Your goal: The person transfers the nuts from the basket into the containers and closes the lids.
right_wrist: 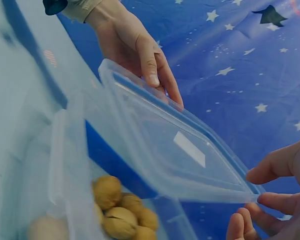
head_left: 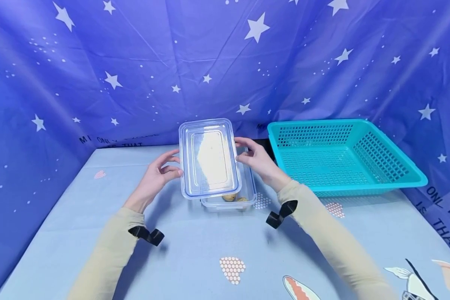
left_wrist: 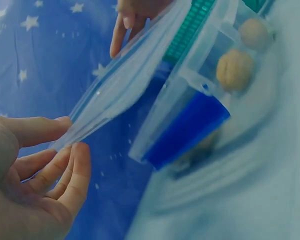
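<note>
A clear rectangular lid [head_left: 210, 158] with a blue seal line is held raised and tilted over a clear plastic container [head_left: 228, 205]. My left hand [head_left: 153, 181] pinches the lid's left edge between thumb and fingers, as the left wrist view shows on the lid [left_wrist: 125, 82]. On the opposite edge, the thumb and fingers of my right hand [right_wrist: 285, 187] pinch the rim. Several walnuts [right_wrist: 121, 222] lie inside the container, beside a blue panel [right_wrist: 115, 160]. From the head view, the lid covers most of the container, leaving its front and right side visible.
A teal perforated basket [head_left: 367, 187] stands to the right of the container. The table [head_left: 195, 254] has a light blue cloth with printed shapes. Behind it hangs a blue curtain [head_left: 210, 54] with white stars. Black straps [head_left: 146, 235] sit around both wrists.
</note>
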{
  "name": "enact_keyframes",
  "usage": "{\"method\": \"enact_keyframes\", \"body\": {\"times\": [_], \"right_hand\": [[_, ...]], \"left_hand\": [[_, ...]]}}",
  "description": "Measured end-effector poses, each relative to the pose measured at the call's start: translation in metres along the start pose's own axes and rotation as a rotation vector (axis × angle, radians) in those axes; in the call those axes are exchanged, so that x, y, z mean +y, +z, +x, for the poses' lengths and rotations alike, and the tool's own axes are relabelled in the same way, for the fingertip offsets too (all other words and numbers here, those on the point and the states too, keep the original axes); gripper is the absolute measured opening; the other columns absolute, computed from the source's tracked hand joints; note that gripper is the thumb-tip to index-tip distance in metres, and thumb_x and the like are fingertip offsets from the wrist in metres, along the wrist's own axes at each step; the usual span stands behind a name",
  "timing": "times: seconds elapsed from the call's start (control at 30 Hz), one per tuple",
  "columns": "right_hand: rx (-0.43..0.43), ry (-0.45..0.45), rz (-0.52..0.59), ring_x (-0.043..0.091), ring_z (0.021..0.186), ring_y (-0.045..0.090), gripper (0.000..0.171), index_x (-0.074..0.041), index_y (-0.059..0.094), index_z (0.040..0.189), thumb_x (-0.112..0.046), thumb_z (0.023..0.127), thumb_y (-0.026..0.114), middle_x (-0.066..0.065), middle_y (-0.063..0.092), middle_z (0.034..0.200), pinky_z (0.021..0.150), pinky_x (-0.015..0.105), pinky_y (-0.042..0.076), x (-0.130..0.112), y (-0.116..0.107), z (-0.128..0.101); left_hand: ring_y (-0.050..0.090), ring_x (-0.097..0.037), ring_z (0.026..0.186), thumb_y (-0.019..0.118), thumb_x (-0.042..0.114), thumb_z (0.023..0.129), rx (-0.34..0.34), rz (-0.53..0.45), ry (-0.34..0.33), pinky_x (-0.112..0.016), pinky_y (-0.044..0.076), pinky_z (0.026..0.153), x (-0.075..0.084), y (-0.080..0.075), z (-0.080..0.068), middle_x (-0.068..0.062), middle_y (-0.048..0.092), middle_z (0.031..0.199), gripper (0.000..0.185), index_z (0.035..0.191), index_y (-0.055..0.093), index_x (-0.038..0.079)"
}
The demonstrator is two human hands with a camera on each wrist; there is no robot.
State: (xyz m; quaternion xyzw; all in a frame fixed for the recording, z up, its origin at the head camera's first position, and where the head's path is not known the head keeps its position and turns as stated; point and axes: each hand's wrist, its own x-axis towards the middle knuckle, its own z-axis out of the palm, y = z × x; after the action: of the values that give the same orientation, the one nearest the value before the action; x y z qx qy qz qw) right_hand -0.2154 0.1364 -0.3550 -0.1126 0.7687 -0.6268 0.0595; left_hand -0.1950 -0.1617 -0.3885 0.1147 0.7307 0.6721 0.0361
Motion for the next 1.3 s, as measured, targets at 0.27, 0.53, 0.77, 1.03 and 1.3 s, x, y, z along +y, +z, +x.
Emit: {"method": "enact_keyframes", "body": {"times": [0.27, 0.53, 0.77, 1.03, 1.3], "right_hand": [[-0.041, -0.084, 0.002, 0.035, 0.105, 0.056, 0.059, -0.005, 0.039, 0.146, 0.003, 0.090, 0.055, 0.015, 0.045, 0.139, 0.093, 0.036, 0.047, -0.019, -0.022, -0.011], [-0.087, -0.166, -0.034, 0.034, 0.121, 0.050, 0.059, -0.008, 0.033, 0.150, -0.001, 0.095, 0.052, 0.010, 0.037, 0.148, 0.104, 0.045, 0.040, -0.036, -0.034, -0.020], [-0.063, -0.317, 0.063, 0.034, 0.128, 0.044, 0.054, -0.001, 0.035, 0.146, 0.002, 0.095, 0.052, 0.011, 0.038, 0.148, 0.103, 0.039, 0.042, -0.032, -0.036, -0.021], [-0.027, -0.325, 0.223, 0.036, 0.132, 0.040, 0.048, 0.007, 0.036, 0.140, 0.008, 0.093, 0.047, 0.018, 0.039, 0.143, 0.103, 0.035, 0.043, -0.015, -0.025, -0.031], [0.047, -0.201, 0.381, 0.031, 0.125, 0.046, 0.035, 0.011, 0.040, 0.130, 0.004, 0.097, 0.044, 0.018, 0.043, 0.131, 0.107, 0.032, 0.037, -0.004, -0.016, -0.037]], "left_hand": [[0.062, -0.022, 0.093, 0.057, -0.005, 0.091, -0.025, 0.093, 0.090, -0.032, 0.056, 0.080, 0.029, 0.012, 0.007, -0.023, 0.055, 0.122, 0.058, 0.146, 0.040, 0.002], [0.065, -0.022, 0.095, 0.052, -0.003, 0.096, -0.035, 0.045, 0.195, -0.033, 0.054, 0.087, 0.046, 0.011, 0.012, -0.028, 0.055, 0.126, 0.047, 0.142, 0.044, -0.001], [0.050, -0.040, 0.123, 0.052, 0.002, 0.098, -0.102, -0.072, 0.244, -0.035, 0.047, 0.098, 0.046, 0.011, 0.013, -0.022, 0.045, 0.140, 0.048, 0.145, 0.039, 0.001], [0.032, -0.048, 0.133, 0.045, 0.012, 0.102, -0.097, -0.365, 0.206, -0.039, 0.036, 0.108, 0.034, 0.019, 0.010, -0.023, 0.036, 0.141, 0.043, 0.140, 0.035, -0.005], [0.051, -0.035, 0.119, 0.052, 0.037, 0.100, -0.044, -0.491, 0.195, -0.043, 0.033, 0.110, 0.018, 0.029, 0.008, -0.020, 0.045, 0.129, 0.035, 0.117, 0.056, 0.007]]}}
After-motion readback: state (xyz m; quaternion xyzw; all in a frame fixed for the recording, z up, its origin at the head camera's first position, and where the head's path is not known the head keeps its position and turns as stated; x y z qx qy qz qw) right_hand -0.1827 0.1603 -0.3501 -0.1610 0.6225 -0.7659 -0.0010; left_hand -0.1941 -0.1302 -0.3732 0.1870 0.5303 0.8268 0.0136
